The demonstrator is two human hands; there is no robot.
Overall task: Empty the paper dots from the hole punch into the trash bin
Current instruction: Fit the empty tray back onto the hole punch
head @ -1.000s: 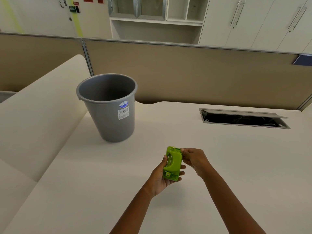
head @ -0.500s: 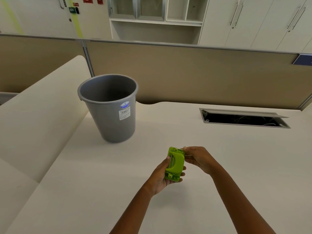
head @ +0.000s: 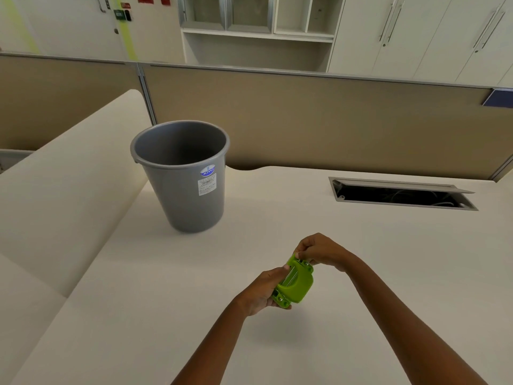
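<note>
Between the two hands, held clear above the desk [head: 388, 273], is the green punch [head: 294, 284]. The left hand [head: 262, 290] cradles it from the left and underneath, fingers wrapped around its body. The right hand [head: 319, 251] comes in from the far right, with fingertips pinched on the punch's far end, at what may be the edge of its base cover; the exact contact is too small to make out. Neither hand is spread; both are closed on the punch.

The bin [head: 183, 176] stands upright on the desk, beyond the hands and to their left, well apart from them. Its mouth is open and the visible inner wall looks bare; the bottom is hidden from this angle, so I cannot tell what it holds. No paper dots show anywhere, on the desk or in the air.

My reading is that the task is at an early stage. The punch is picked up and in a two-handed grip, and the right hand seems to be working at getting the cover loose. What remains, apparently, is nearly everything that counts: getting the cover off or open, carrying the punch forward and left until it is over the bin's mouth, and tipping the dots out. Opening it where it is, over the bare desk, risks spilling dots short of the bin.
</note>
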